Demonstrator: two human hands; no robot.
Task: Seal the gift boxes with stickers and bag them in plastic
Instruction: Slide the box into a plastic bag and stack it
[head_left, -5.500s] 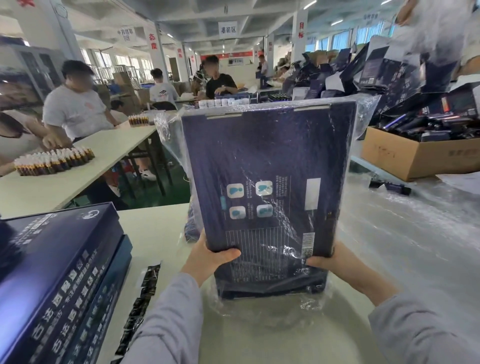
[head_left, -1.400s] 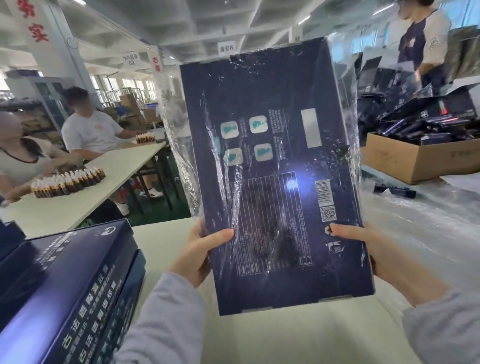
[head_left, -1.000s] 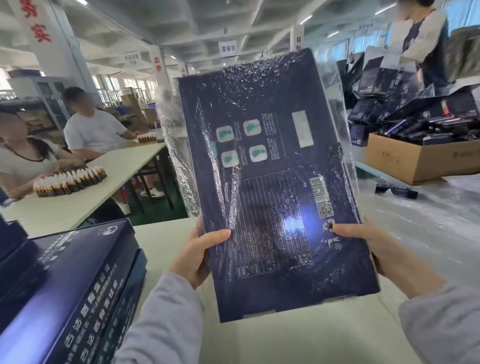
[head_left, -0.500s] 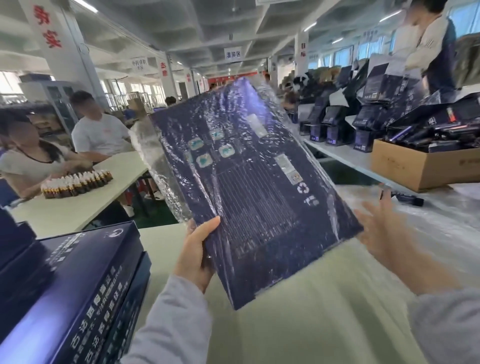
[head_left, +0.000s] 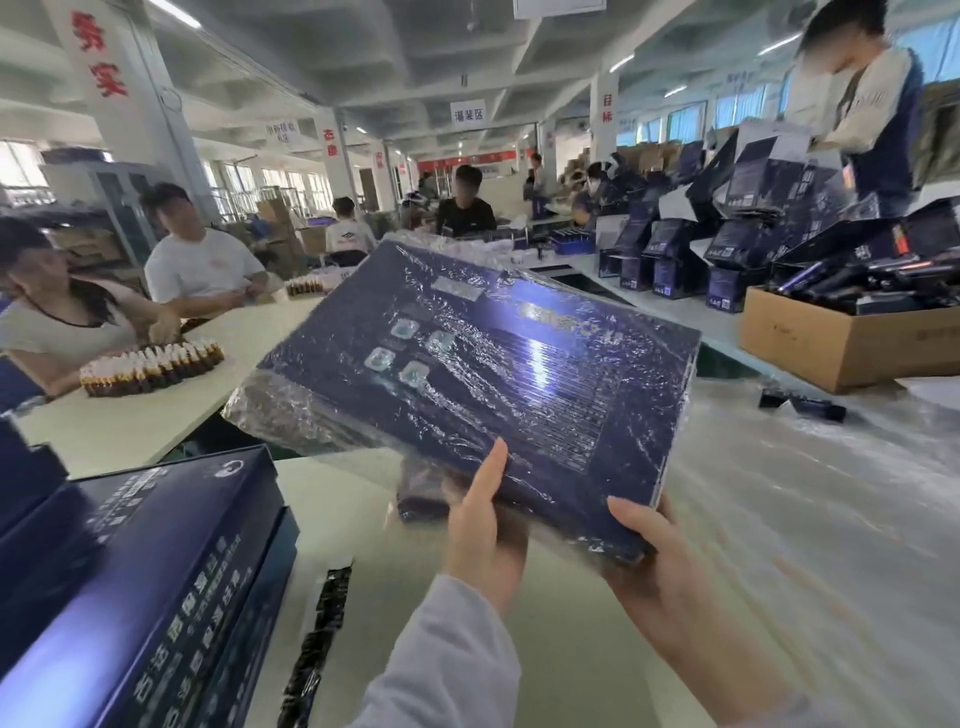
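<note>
— A packing hall with people at work far off, and our white counter below. Where is the gift box?

— In the air over the counter, nearly flat, already inside its plastic bag. The left grip clasps the near edge, thumb on top and fingers under. The right grip clasps the near right corner the same way.

— What worries you?

— Both hold only the near edge, through slick film. I judge the far weight could tip the box down, or it could slide inside the bag. The loose bag end bunches at the left, and I cannot tell whether it is closed. The stack of boxes stands near left, so a swing that way might clip it.

— And against half a second ago?

— Then the left grip alone held the box, steeply tilted, and the right one hung free with its fingers spread. Now both hold it, and it lies flatter with its long side running left to right.
</note>
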